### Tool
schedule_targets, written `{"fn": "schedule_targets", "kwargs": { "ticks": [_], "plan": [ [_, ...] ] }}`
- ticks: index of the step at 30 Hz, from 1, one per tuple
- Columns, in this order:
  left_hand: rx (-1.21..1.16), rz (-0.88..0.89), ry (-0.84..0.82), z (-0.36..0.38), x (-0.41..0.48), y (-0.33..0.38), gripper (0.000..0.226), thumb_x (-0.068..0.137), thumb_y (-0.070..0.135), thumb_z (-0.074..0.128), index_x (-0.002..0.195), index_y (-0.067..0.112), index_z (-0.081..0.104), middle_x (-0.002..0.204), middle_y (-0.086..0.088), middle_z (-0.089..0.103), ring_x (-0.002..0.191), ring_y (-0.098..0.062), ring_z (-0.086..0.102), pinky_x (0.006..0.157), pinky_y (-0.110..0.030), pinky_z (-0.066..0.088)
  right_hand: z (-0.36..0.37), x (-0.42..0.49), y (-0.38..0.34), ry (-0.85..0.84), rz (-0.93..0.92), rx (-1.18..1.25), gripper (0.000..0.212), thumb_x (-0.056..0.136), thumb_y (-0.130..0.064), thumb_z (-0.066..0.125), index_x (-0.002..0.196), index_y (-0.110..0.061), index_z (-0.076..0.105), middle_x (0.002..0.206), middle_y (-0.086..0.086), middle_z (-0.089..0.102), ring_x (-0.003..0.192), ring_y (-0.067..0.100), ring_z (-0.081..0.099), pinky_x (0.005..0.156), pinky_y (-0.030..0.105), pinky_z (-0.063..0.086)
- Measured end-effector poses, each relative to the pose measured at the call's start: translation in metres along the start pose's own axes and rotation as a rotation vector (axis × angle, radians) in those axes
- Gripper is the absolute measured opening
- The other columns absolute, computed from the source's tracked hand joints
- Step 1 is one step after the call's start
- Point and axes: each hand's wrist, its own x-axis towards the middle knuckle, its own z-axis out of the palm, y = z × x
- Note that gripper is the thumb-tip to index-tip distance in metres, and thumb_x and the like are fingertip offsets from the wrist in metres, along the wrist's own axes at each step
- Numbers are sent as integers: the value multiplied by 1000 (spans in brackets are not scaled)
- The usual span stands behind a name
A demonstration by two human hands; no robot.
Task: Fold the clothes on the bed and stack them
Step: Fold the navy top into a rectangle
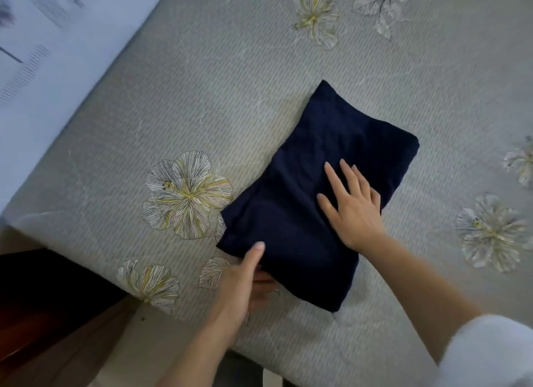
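Note:
A dark navy garment (311, 167) lies folded into a long rectangle on the grey flowered bed sheet (178, 104). My right hand (353, 206) lies flat on top of it, fingers straight and spread, pressing the cloth near its middle. My left hand (245, 282) is at the garment's near left edge, thumb on top of the cloth and fingers tucked underneath, pinching that edge.
The bed's corner and near edge run along the lower left, with a dark wooden frame (43, 294) below it. A pale wall (37, 55) with faint markings stands at the upper left. Printed flowers dot the sheet all around the garment.

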Motion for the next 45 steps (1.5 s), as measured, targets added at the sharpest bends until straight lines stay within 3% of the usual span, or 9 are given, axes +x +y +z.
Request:
{"fn": "schedule_targets", "kwargs": {
  "ticks": [5, 13, 20, 23, 27, 33, 36, 39, 45],
  "plan": [
    [17, 263, 171, 29, -3, -11, 30, 91, 30, 60, 121, 27, 52, 107, 20, 60, 105, -5, 58, 96, -30, 45, 2, 0, 1, 14, 0, -25, 59, 98, -54, 25, 151, -39, 5, 161, -5, 0, 147, 17, -3, 116, 40, 5],
    [-189, 482, 349, 1, -4, 13, 24, 101, 26, 43, 122, 23, 53, 118, 10, 61, 108, -16, 60, 95, -36, 46, -18, -14, 22, 159, 75, -105, 42, 97, -40, 41, 133, -20, 51, 121, 4, 51, 112, 25, 46, 96, 42, 32],
    [-185, 401, 455, -37, 11, 25, 54, 93, 42, 53, 140, 27, 30, 114, 11, 56, 102, -7, 57, 92, -37, 48, -24, -3, 20, 380, 581, 572, 64, 88, -45, 59, 136, -10, 37, 137, 8, 35, 117, 21, 41, 96, 30, 35],
    [-5, 423, 389, -20, 1, 7, 71, 95, 37, 53, 149, 27, 9, 120, 18, 41, 105, -5, 49, 88, -26, 40, -20, 2, 27, 295, 649, 779, 41, 90, -45, 57, 111, -12, 47, 107, 1, 53, 97, 18, 54, 75, 31, 42],
    [103, 514, 430, -24, 10, -1, 45, 101, 30, 41, 142, 28, 24, 135, 3, 47, 113, -13, 52, 89, -30, 44, -24, -7, 41, 336, 565, 833, 28, 87, -37, 63, 96, -13, 51, 87, -3, 57, 83, 17, 57, 73, 35, 49],
    [345, 624, 544, -61, 21, 9, 36, 97, 24, 50, 133, 23, 45, 101, 10, 57, 89, -5, 55, 81, -26, 46, -10, -52, 55, 184, 459, 554, 28, 88, -19, 62, 76, 0, 46, 65, 5, 47, 63, 24, 47, 52, 32, 30],
    [513, 731, 674, -75, 24, 14, 41, 92, 19, 58, 132, 19, 47, 118, -6, 54, 105, -15, 50, 97, -33, 40, -8, -55, 50, 272, 411, 386, 19, 89, -23, 54, 99, -8, 49, 96, 7, 56, 94, 28, 51, 75, 37, 39],
    [758, 952, 671, -55, 22, 24, 50, 90, 25, 51, 138, 15, 43, 146, -13, 34, 136, -25, 29, 111, -33, 17, -9, -41, 24, 386, 260, 255, 50, 90, -33, 46, 133, -9, 41, 143, 12, 37, 132, 28, 29, 108, 47, 21],
    [1073, 783, 572, -24, 54, 17, 56, 98, 47, 22, 151, 38, 6, 160, -2, -10, 146, -19, -15, 117, -52, -1, 33, -23, -13, 59, -118, -120, 56, 99, -50, 16, 152, -36, 1, 161, -5, -3, 148, 16, -7, 118, 44, -5]
  ]
}}
